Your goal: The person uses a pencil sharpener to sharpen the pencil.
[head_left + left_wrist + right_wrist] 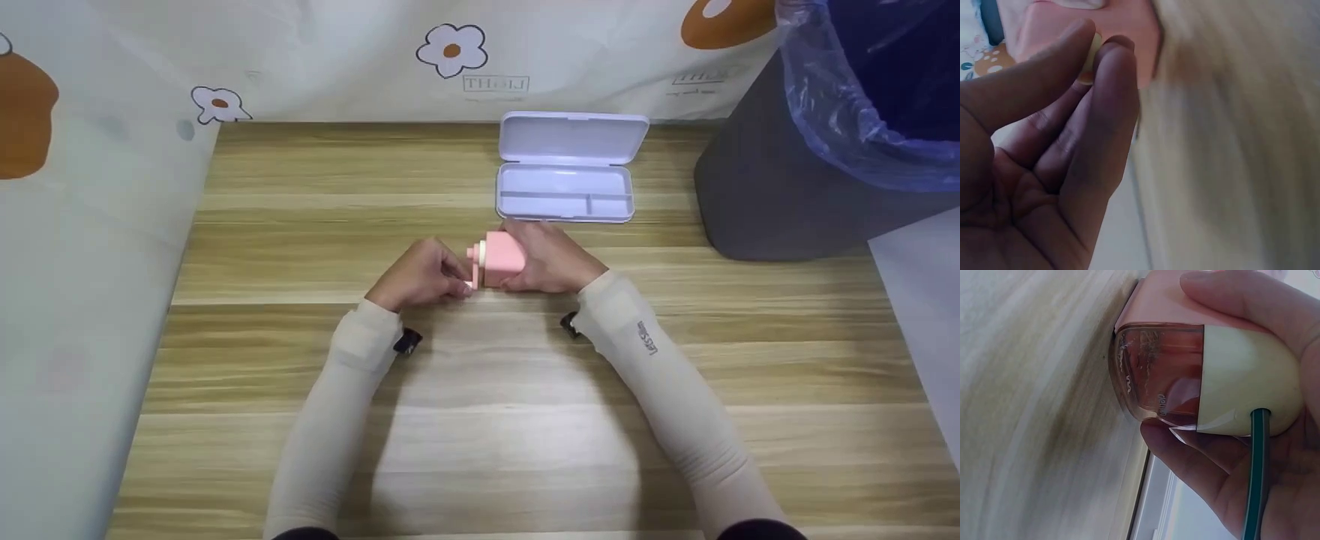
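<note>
Crank sharpener (504, 259), pink: set inside your right hand (553, 256), whose fingers and thumb wrap its body; whether it also bears on the tabletop (480, 465), you cannot tell. Likely hollow plastic, so light and stiff, its smooth shell apt to slide under a loose grip. Best hold: the broad pink sides, as your hand has them.

Clear drawer (1162, 382), tinted, beside the right fingertips: probably the most fragile part, and liable to slip out if squeezed or pulled. Dark traces show on it; shavings or scuffs, you cannot tell.

Cream end (1247, 379): against the right palm.

Green pencil (1259, 478): one end seated in the cream end, shaft running past the right palm. Slim, rigid, its point presumably brittle; keep sideways load off it.

Crank (475, 270), pink, with pale knob (468, 285): at the left hand (422, 274), which pinches the knob between thumb and finger. A small grip; take it there, lightly.

Lilac case (564, 180), lid raised, compartments divided: just beyond your right hand.

Grey bin (772, 180), lined with a translucent bag (847, 142): well to the right of your right hand.
</note>
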Tool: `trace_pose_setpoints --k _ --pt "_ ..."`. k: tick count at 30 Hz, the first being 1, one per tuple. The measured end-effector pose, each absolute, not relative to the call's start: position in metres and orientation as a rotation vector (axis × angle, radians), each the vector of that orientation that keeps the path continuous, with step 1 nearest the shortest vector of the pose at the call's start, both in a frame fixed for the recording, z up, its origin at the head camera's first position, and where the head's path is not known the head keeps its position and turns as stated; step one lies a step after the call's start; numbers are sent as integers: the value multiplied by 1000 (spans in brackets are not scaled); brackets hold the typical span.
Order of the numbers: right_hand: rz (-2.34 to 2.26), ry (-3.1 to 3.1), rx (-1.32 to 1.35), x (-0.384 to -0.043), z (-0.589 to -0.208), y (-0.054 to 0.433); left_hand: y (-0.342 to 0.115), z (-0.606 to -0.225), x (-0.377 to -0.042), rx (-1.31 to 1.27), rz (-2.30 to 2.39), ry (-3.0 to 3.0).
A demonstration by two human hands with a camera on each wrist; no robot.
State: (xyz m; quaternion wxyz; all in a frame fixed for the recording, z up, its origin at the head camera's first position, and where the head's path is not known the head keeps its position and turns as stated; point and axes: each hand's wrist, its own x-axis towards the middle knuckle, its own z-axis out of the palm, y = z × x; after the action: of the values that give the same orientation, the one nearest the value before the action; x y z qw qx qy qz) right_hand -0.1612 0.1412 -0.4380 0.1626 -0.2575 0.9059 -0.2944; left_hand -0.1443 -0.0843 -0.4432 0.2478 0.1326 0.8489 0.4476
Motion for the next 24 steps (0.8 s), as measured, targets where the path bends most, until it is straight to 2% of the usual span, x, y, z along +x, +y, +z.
trace_pose_setpoints --k 9,24 --pt "-820 2594 -703 -162 -438 141 -76 -455 -159 222 1277 2300" --pt "-832 2596 -703 -161 -439 140 -74 -455 -179 226 1322 2376"
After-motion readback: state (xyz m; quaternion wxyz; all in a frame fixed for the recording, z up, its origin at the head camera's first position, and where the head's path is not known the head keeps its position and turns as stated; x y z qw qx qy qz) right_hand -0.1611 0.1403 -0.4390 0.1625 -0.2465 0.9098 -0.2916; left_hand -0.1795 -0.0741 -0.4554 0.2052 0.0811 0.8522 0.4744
